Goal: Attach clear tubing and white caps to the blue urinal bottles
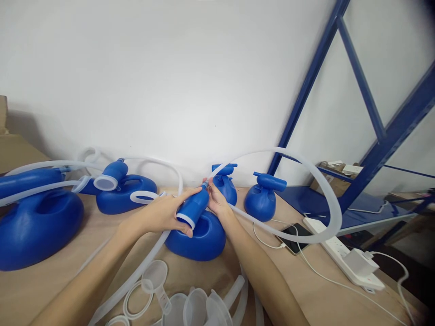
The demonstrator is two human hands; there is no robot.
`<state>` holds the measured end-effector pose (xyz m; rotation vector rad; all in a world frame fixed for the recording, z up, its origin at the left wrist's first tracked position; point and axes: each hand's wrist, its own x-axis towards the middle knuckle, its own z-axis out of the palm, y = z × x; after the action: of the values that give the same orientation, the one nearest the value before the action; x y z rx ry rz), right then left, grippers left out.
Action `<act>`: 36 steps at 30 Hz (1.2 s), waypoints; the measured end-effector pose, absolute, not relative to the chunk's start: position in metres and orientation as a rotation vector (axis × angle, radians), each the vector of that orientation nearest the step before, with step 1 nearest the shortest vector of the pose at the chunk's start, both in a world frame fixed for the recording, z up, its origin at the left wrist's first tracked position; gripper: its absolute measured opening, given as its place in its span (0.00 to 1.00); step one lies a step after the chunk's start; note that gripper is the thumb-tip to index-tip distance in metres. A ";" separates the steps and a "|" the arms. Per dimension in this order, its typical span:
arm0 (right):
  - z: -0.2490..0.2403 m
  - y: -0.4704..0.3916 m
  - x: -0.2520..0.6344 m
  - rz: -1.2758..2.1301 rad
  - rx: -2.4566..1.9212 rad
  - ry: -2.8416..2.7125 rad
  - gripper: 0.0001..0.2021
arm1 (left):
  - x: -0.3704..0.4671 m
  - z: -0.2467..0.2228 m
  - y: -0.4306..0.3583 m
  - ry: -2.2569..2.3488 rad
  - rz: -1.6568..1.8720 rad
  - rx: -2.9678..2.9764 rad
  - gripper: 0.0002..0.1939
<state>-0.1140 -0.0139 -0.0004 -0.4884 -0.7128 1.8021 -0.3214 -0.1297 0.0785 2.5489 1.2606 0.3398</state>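
Note:
My left hand [170, 213] is wrapped round the wide blue neck [195, 207] of a plastic urinal bottle, thumb by its white-rimmed mouth. The bottle's rounded blue body [200, 246] rests on the table below. At the narrow nozzle end, my right hand [216, 195] has its fingers closed on the end of a translucent hose [335, 208]. The hose arches up to the right and loops back behind my right forearm. How far its end sits on the nozzle is partly hidden by the fingers.
Similar blue bottles [260, 201] stand behind and at left [37, 226], some with hoses. Translucent lids [197, 305] and tube pieces lie in front. At right are a phone [294, 237], a white power strip [343, 253] with cables, and a blue metal rack [306, 86].

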 end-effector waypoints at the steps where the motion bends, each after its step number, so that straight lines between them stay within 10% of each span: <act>1: 0.001 -0.016 -0.115 1.794 -0.464 -0.695 0.10 | -0.322 0.078 -0.130 1.247 0.354 2.551 0.59; 23: 0.016 -0.023 -0.117 1.676 -0.578 -0.686 0.11 | -0.343 0.084 -0.128 1.336 0.424 2.512 0.63; 29: 0.037 -0.018 -0.084 1.613 -0.642 -0.728 0.06 | -0.407 0.070 -0.094 1.489 0.511 2.558 0.38; 36: 0.056 -0.017 -0.050 1.373 -0.645 -0.713 0.08 | -0.385 0.054 -0.087 1.552 0.348 2.631 0.48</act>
<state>-0.0499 -0.0168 0.0562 -0.6453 -0.7133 1.3734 -0.3850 -0.0865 0.0541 2.6305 1.5519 0.3485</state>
